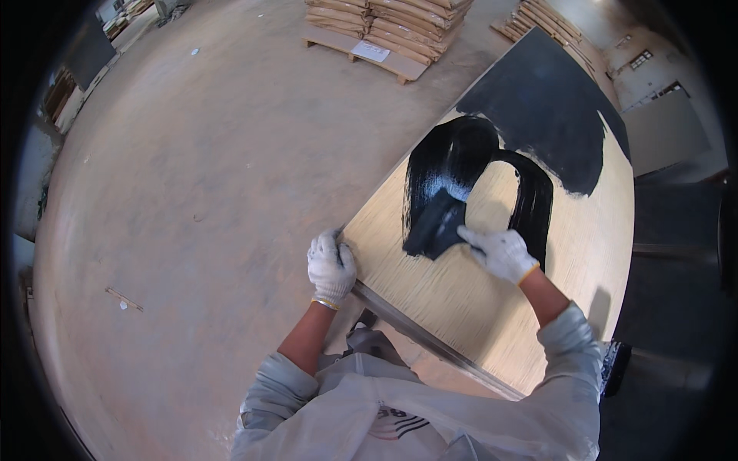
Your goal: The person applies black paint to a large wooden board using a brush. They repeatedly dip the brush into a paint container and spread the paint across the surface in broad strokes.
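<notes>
A person in a pale grey top looks down at a big wooden board (461, 300) that fills the right half of the picture. Both hands wear white knit gloves. The left hand (331, 265) is near the middle of the picture, a little below it. Its fingers are curled tight over the near corner of the board, gripping the edge. The right hand (500, 252) is to the right of the middle, resting on top of the board. It is closed around a dark, flat pad (433, 224) that is wet with black paint. The pad lies flat on the wood, just to the left of the right hand. From the pad a shiny wet black stripe (461, 157) goes up, bends round like an upside-down letter U, and comes down again on the right side of the hand. Higher up, toward the upper right, a large part of the board is already painted dull black (546, 107). The rest of the board is bare light wood. A thin metal strip (430, 342) runs under the board's near edge. The floor (192, 192) on the left is dusty and tan. At the top middle of the picture sits a pallet with stacked brown sacks (384, 27).
</notes>
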`<state>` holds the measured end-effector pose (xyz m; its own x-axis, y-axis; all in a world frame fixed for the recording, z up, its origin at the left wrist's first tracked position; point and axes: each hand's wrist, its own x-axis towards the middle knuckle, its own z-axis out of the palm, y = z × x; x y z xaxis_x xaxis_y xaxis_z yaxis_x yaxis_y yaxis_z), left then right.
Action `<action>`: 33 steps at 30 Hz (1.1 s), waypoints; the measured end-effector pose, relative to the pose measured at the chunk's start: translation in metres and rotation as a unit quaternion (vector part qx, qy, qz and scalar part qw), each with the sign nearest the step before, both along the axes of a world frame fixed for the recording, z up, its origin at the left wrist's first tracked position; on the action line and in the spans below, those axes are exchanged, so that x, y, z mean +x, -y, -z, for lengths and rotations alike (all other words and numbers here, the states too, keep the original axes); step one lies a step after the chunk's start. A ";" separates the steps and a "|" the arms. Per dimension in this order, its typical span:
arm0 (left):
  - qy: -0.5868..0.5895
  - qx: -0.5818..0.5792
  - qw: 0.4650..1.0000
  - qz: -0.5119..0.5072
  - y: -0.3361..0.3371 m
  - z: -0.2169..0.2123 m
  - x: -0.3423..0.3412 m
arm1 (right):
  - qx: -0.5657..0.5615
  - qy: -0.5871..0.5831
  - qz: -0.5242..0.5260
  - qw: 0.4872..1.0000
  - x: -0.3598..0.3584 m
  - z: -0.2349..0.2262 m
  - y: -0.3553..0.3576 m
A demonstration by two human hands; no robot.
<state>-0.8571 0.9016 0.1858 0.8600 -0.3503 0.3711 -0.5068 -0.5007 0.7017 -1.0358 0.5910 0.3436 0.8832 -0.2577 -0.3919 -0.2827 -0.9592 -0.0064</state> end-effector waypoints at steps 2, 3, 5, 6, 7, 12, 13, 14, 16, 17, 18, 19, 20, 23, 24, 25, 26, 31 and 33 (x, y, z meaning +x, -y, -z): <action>-0.006 -0.003 1.000 0.028 -0.005 0.000 -0.001 | 0.002 0.000 0.019 1.000 -0.040 -0.002 0.004; 0.001 -0.011 0.999 0.041 -0.007 0.001 0.002 | -0.001 0.051 0.021 0.999 -0.057 0.002 0.018; -0.001 -0.006 0.997 0.081 -0.013 0.002 0.012 | -0.029 0.045 0.179 0.982 -0.055 -0.002 0.050; -0.016 0.004 0.993 0.114 -0.014 0.002 0.014 | 0.003 0.064 0.225 0.972 -0.064 0.009 0.087; -0.028 0.020 0.990 0.138 -0.021 0.004 0.018 | -0.030 0.073 0.263 0.962 -0.051 0.016 0.102; -0.130 -0.081 0.971 0.184 -0.067 0.024 0.026 | 0.023 0.102 0.318 0.942 -0.034 0.054 0.100; -0.150 -0.086 0.971 0.168 -0.091 0.039 0.026 | 0.069 0.070 0.311 0.945 -0.031 0.052 0.081; -0.164 -0.068 0.975 0.134 -0.125 0.063 0.027 | 0.112 0.083 0.299 0.944 -0.034 0.056 0.049; -0.198 -0.013 0.977 0.072 -0.220 0.118 0.025 | -0.022 0.024 0.205 0.978 -0.036 0.017 -0.062; -0.243 0.008 0.969 0.044 -0.273 0.157 0.018 | -0.034 0.005 0.195 0.980 -0.056 0.003 -0.099; -0.297 0.098 0.950 0.015 -0.326 0.183 0.003 | -0.017 0.004 0.214 0.977 -0.089 0.005 -0.124; -0.354 0.238 0.904 -0.037 -0.388 0.214 -0.011 | -0.003 0.006 0.246 0.969 -0.108 0.002 -0.146; -0.390 0.328 0.859 -0.051 -0.449 0.236 -0.029 | 0.003 -0.025 0.300 0.954 -0.123 -0.007 -0.158; -0.427 0.515 0.743 -0.028 -0.582 0.253 -0.090 | -0.006 0.019 0.393 0.919 -0.218 0.011 -0.126; -0.244 0.703 0.617 0.256 -0.618 0.246 -0.106 | -0.022 0.010 0.428 0.904 -0.227 0.016 -0.107; -0.265 0.716 0.596 0.248 -0.635 0.235 -0.119 | -0.036 0.013 0.442 0.896 -0.231 0.019 -0.094; -0.284 0.726 0.577 0.244 -0.645 0.224 -0.132 | -0.064 0.023 0.434 0.898 -0.241 0.024 -0.077; -0.325 0.624 0.685 0.189 -0.642 0.226 -0.125 | 0.006 0.116 0.378 0.918 -0.131 0.040 -0.022; -0.465 0.393 0.793 -0.008 -0.610 0.238 -0.100 | -0.004 0.111 0.372 0.922 -0.071 0.038 -0.032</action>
<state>-0.9576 1.5118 -0.0518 0.6404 -0.1447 -0.7543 0.0589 -0.9699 0.2361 -1.1068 0.6228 0.3057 0.5189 -0.8265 -0.2185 -0.8548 -0.5006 -0.1365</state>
